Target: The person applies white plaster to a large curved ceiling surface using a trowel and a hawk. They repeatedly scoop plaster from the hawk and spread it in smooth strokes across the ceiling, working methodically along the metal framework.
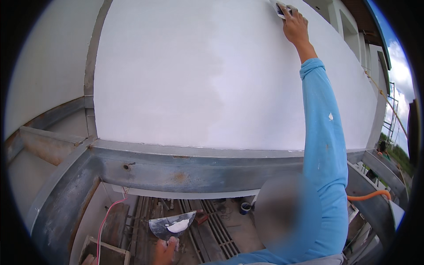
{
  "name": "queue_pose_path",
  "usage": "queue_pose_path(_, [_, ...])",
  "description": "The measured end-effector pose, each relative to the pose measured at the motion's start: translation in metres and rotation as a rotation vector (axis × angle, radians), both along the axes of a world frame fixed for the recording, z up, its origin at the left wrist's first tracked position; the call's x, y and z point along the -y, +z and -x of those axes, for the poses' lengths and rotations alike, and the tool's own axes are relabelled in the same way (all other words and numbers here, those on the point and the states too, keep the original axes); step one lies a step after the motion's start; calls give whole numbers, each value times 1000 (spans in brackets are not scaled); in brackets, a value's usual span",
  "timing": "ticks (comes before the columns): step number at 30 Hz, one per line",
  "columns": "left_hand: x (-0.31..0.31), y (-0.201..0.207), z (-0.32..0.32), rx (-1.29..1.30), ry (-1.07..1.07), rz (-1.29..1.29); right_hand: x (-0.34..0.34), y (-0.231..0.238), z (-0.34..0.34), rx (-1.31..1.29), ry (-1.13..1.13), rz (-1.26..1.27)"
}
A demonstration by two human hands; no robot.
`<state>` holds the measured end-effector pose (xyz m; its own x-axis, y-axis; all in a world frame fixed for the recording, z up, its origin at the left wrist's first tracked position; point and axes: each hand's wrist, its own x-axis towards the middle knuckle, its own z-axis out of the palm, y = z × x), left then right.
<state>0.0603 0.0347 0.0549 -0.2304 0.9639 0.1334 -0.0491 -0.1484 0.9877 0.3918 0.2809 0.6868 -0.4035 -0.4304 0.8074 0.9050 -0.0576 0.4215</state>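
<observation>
My right hand (295, 27) reaches high, closed around a putty knife (278, 9) whose blade is against the white wall panel (168, 79). The blade is partly cut off by the top of the view. Low in the middle, my left hand (166, 252) grips a wide putty knife (161, 227) by its lower end, blade up. A lump of white putty (178, 226) sits on that blade. White smears mark the fingers of my left hand. A blurred round patch covers part of the area by my right arm.
A grey steel beam (203, 170) runs below the panel, joined to another beam (62, 190) at left. Far below lie metal bars (207, 234), a bucket (245, 207) and a wooden box (106, 251). A pink cable (104, 221) hangs at left; an orange hose (369, 195) crosses at right.
</observation>
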Motion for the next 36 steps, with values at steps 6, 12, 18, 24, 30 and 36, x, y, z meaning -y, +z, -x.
queue_pose_path(6, [3,-23,-10,-68,-14,31,-24,-61,-8,-44,-218,333])
queue_pose_path(12, [6,-11,-9,68,5,29,34,6,-37,-573,63,428])
queue_pose_path(18, [3,-48,3,-317,123,4,9,95,-62,-742,152,690])
queue_pose_path(24, [31,-13,8,-356,53,213,-1,95,8,-568,74,551])
queue_pose_path(30, [36,-41,25,-141,59,87,12,86,103,-499,172,476])
queue_pose_path(36, [34,-89,36,-23,100,102,30,60,210,-339,127,428])
